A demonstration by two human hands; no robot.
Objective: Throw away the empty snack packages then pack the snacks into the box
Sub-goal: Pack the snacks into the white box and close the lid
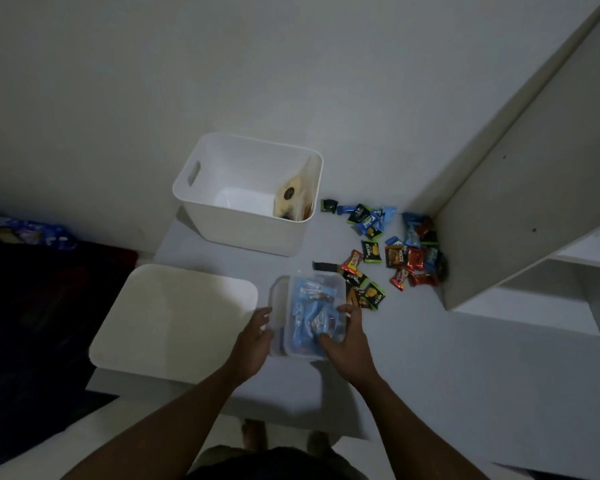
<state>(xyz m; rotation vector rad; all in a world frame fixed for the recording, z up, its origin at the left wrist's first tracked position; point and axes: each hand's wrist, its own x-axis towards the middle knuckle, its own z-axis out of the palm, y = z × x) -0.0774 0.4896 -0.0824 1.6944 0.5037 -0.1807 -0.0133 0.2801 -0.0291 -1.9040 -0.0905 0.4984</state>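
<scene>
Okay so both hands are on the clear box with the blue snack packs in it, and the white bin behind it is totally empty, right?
Not quite. The head view shows the white bin is not empty: a tan package leans against its right wall. The rest holds: the left hand and right hand are on the clear box with blue packs.

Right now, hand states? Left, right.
Left hand: open, fingers against the left side of the clear box.
Right hand: open, fingers spread over the box's blue snack packets.

Surface (430, 358), pale: carrying a white bin (246, 216), a lid (174, 320), a clear box (305, 317) and loose snacks (395, 251) lying scattered.
</scene>
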